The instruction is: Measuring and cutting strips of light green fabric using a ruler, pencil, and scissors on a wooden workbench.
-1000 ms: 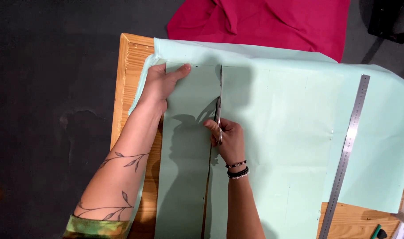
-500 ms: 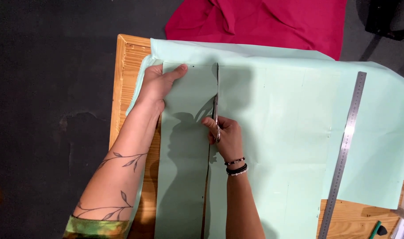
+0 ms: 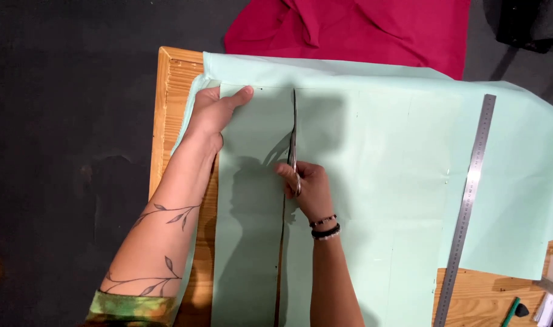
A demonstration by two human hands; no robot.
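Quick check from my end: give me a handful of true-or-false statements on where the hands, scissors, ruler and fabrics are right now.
1. The right hand holds scissors in the mint-green fabric. True.
2. The left hand rests on the metal ruler. False: it presses flat on the mint-green fabric near its far left corner; the ruler lies apart, to the right.
3. The cut behind the scissors runs back toward the person. True.
4. The red fabric lies on top of the mint-green one. False: it lies beyond the far edge.
5. The ruler lies on the mint-green fabric, its near end over the wooden table. True.
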